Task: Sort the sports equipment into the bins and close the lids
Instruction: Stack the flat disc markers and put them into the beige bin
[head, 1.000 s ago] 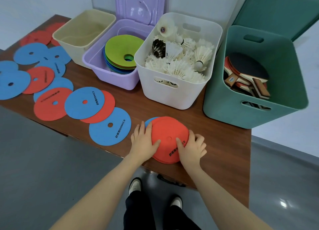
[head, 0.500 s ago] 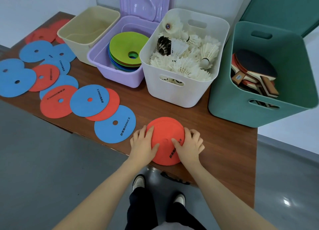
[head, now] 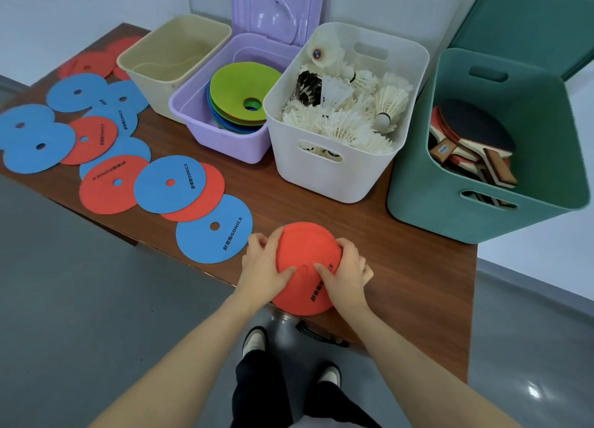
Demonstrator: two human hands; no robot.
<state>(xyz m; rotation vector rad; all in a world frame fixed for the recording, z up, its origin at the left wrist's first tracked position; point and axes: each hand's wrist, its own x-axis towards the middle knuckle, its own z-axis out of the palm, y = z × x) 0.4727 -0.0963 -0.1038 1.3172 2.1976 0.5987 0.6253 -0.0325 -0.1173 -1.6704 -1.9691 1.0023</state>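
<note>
Red disc stack point(head: 305, 267), now squared up and gripped at the near table edge.

Blue rim that peeked out a second ago is gone; the discs sit flush under one red face. Left hand point(head: 262, 267) and right hand point(head: 345, 271) have closed in, fingers curled round opposite edges, thumbs pressing on top. Judged ready to lift into a bin. Blue disc point(head: 213, 228) lies just beside; more red and blue discs are spread leftward on the wooden table point(head: 401, 267). Beyond: beige bin point(head: 173, 61), purple bin point(head: 221, 138) with cones, white bin point(head: 331, 176) of shuttlecocks, green bin point(head: 450, 209) of paddles, lids open.
</note>
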